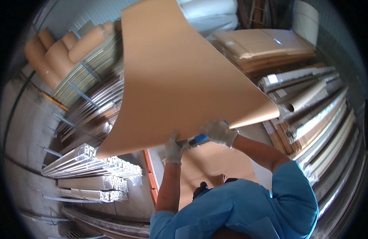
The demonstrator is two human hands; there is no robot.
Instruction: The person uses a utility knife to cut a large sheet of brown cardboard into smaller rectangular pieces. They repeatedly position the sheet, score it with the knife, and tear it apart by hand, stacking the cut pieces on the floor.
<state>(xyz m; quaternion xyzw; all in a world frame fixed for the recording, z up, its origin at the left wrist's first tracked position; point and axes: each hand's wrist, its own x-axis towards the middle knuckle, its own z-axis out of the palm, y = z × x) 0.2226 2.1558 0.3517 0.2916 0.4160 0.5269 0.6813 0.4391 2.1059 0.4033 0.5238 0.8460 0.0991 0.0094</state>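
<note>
A wide sheet of brown kraft paper (168,79) stretches away in front of me, its right side bowed and its near edge raised toward my body. My left hand (173,149), in a whitish glove, is closed on that near edge with the thumb on top. Just to its right, my gloved right hand (219,134) grips a blue-handled tool (200,138) at the same edge. The tool points toward my left hand; its tip is blurred, so its exact kind is unclear. Below the hands lies more brown sheet material (216,159), partly in shadow.
Bundles of white profiles (88,163) lie on a rack at left, with brown paper rolls (58,59) beyond. Flat cardboard (267,44) is stacked at far right. Long wrapped tubes and profiles (311,95) fill the right side. An orange beam (151,179) runs beside my left forearm.
</note>
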